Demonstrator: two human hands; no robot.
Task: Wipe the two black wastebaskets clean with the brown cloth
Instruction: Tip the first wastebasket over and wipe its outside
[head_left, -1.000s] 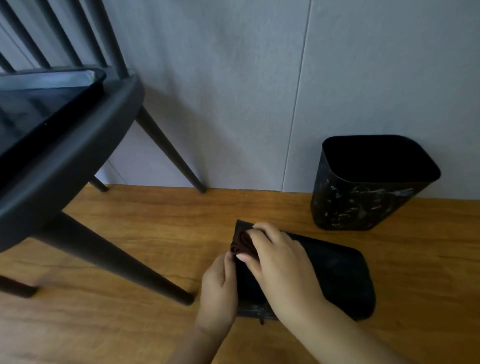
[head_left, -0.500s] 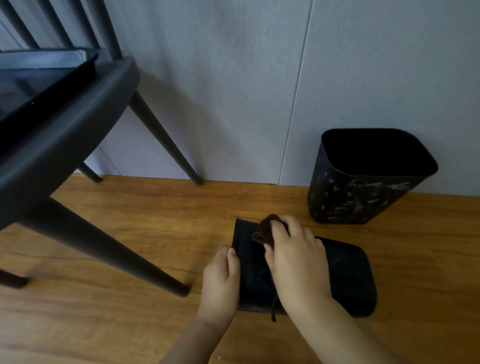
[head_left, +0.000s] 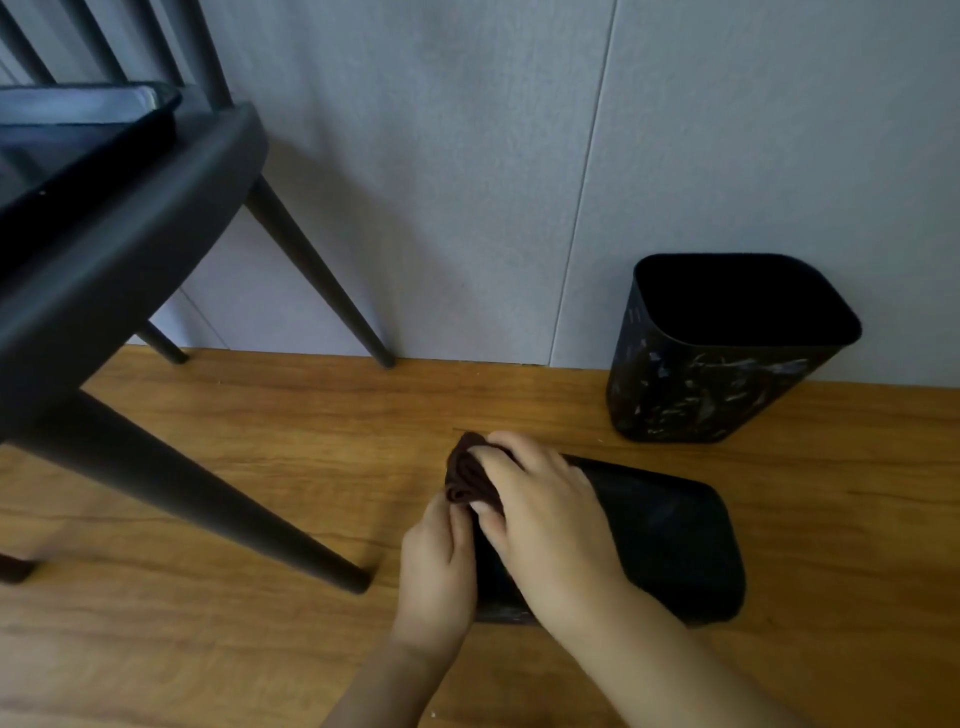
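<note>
Right hand (head_left: 545, 525) grips the bunched brown cloth (head_left: 470, 475), fingers curled over it, pressing it on the base end of the tipped wastebasket (head_left: 670, 540) lying beneath the palm. Left hand (head_left: 439, 558) sits just beside, fingers bent against that same end (grip itself unclear). Beyond the knuckles, the upright wastebasket (head_left: 727, 364), smeared pale, stands by the wall (head_left: 467, 182). Chair leg (head_left: 208, 499) off left.

No text, label, brand, number or sign can be read anywhere. The upright black plastic wastebasket (head_left: 717, 384) by the wall bears only pale, irregular marks on its side, which form no legible letters.
</note>
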